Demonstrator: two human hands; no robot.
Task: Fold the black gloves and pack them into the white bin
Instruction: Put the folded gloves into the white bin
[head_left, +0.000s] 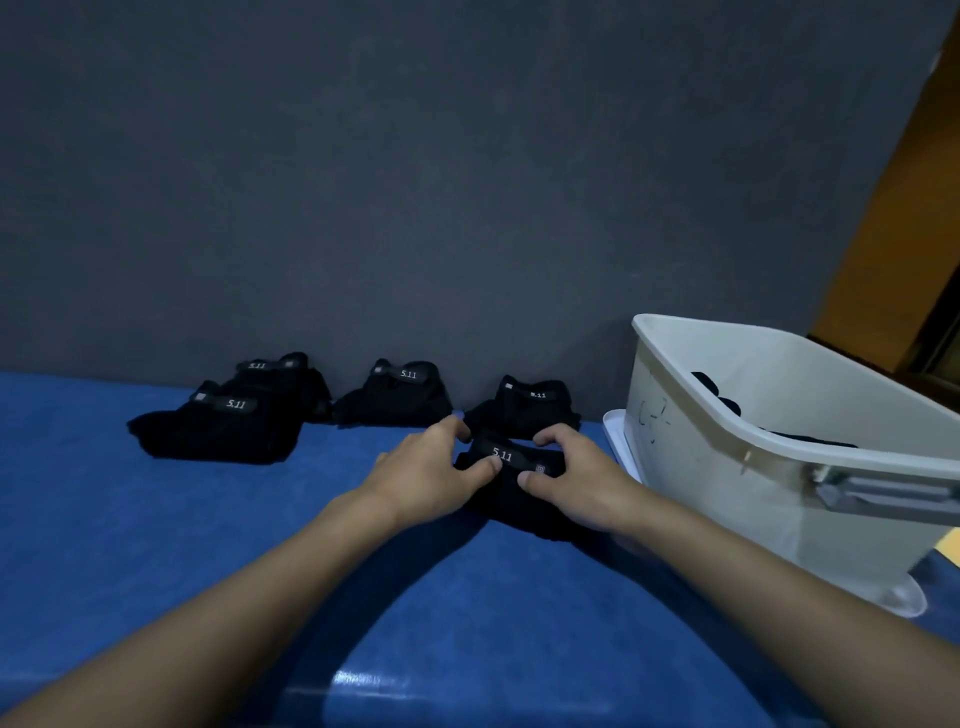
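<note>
A black glove (511, 470) with a "5.11" wrist strap lies on the blue table, and both my hands grip it. My left hand (426, 473) holds its left end, my right hand (574, 475) its right end. Behind it along the wall lie more black gloves: one (530, 408) just beyond my hands, one (397, 395) in the middle, and a stack of two (228, 421) at the left. The white bin (727, 457) stands at the right, tilted, with dark gloves (727, 402) inside.
The blue table surface (156, 519) runs to a dark grey wall (415, 182) right behind the gloves. A white lid or tray (618, 441) lies under the bin. A grey latch handle (883, 493) sticks out from the bin's near side.
</note>
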